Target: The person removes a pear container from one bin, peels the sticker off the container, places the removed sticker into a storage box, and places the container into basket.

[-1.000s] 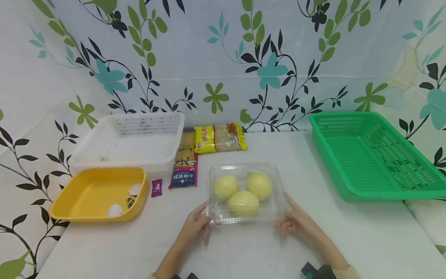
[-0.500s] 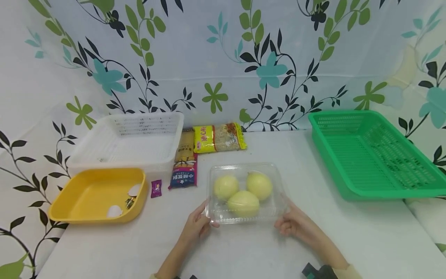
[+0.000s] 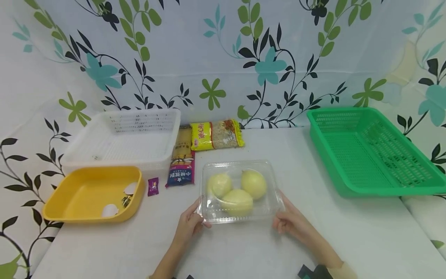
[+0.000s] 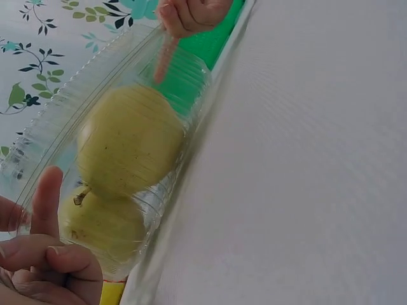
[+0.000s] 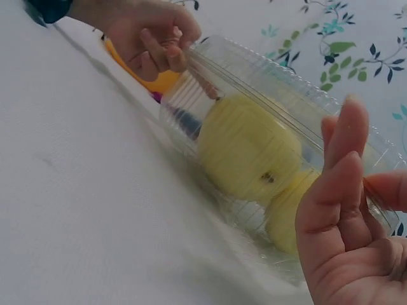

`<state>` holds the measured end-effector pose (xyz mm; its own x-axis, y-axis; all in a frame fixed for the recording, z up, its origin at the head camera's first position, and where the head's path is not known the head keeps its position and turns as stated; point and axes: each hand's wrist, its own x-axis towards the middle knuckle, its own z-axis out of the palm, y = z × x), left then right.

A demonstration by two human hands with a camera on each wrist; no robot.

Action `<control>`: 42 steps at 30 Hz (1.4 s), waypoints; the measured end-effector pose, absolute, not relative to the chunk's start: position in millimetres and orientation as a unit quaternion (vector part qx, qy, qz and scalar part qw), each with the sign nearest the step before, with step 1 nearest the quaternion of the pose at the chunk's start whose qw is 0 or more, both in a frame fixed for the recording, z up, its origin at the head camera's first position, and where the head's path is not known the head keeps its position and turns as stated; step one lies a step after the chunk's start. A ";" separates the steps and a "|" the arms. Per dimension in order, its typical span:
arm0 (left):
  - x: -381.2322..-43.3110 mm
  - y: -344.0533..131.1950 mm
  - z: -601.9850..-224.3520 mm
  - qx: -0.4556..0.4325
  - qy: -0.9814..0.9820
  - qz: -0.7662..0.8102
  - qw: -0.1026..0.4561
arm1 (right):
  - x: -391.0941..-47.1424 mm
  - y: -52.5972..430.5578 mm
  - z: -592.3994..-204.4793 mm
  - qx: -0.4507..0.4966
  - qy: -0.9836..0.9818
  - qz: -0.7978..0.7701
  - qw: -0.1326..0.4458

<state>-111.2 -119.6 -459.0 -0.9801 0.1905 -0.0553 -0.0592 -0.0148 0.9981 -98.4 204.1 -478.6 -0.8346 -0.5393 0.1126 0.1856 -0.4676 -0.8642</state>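
A clear plastic clamshell box (image 3: 263, 211), its lid down, is in the middle of the table in the head view. Inside are three yellow-green pears (image 3: 253, 184), one with its stem showing in the left wrist view. My left hand (image 3: 189, 223) pinches the near left corner, with thumb and index finger at the rim. At the near right corner, my right hand (image 3: 292, 221) grips the box the same way, its index finger along the side. The other fingers of both hands are curled in, as the right wrist view shows for the right hand (image 5: 356, 235).
To the left stand a yellow tray (image 3: 74, 213) with a few small items and a white basket (image 3: 118, 162). A purple wrapped candy (image 3: 153, 186), a long food packet (image 3: 181, 166) and a yellow pasta bag (image 3: 217, 135) lie behind. A green basket (image 3: 362, 190) stands right.
The head view has shifted slightly, so the scene sits a little further left. The box has moved slightly left with both hands, which keep their hold at its corners.
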 end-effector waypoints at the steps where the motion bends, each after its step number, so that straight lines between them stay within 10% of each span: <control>1: -111.1 -120.4 -457.8 0.045 0.697 0.710 0.086 | -97.4 202.2 -478.2 -0.190 0.470 -0.836 0.210; 42: -149.6 -193.2 -382.4 0.065 0.599 0.796 -0.062 | -177.5 106.6 -390.4 -0.145 0.406 -0.875 0.221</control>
